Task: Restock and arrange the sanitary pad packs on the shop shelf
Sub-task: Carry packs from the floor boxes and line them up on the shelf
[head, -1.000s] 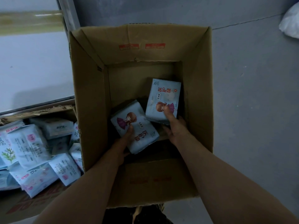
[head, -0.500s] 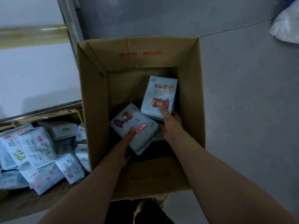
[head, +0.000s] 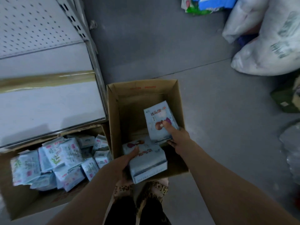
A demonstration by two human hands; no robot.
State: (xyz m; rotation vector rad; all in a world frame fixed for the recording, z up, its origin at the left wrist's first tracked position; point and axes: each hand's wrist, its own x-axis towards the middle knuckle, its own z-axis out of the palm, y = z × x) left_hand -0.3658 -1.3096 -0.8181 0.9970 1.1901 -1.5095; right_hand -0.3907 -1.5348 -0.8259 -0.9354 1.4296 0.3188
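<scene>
My left hand [head: 125,161] grips a pale blue pad pack [head: 147,161] with a cartoon girl on it, lifted over the near edge of the open cardboard box [head: 112,114]. My right hand [head: 176,137] holds a second pack [head: 158,118] of the same kind, thumb on its front, raised above the box's right side. White shop shelves [head: 48,108] stand to the left, with a pegboard back panel [head: 32,25] above them.
A second open box [head: 17,203] at lower left holds several pale pad packs [head: 55,159]. Large white sacks [head: 267,38] lie on the grey floor at upper right, a colourful package [head: 206,4] at the top. My feet in patterned shoes [head: 152,192] stand below the box.
Both hands have lifted their packs up out of the box bottom, toward me. My view has pulled back and up, showing the shelf and more floor.
</scene>
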